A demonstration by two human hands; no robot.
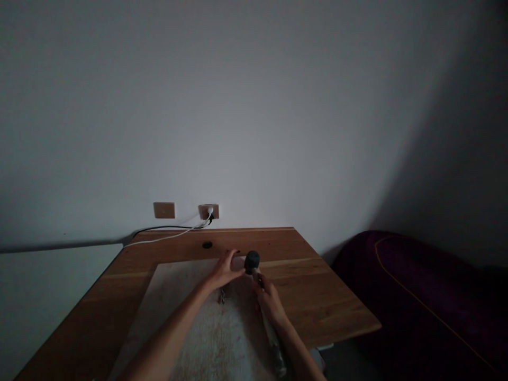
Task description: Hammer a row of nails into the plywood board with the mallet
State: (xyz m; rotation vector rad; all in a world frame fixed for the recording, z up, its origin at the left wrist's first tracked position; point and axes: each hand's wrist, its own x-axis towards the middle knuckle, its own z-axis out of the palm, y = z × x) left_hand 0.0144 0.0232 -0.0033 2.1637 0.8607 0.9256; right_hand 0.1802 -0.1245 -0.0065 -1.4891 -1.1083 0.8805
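Observation:
A dark-headed mallet (252,261) with a long pale handle lies over a light cloth (186,323) spread on a wooden table (317,301). My right hand (270,301) is closed round the handle, a little below the head. At the far end of the cloth my left hand (227,269) reaches forward with fingers stretched out, its fingertips right beside the mallet head. A small metal object (221,297) lies on the cloth under my left wrist; I cannot make out what it is.
Two wall sockets (208,211) sit behind the table, with a white and a black cable (166,233) running left. A dark hole (207,245) marks the tabletop's far edge. A dark purple bed or sofa (416,307) stands to the right.

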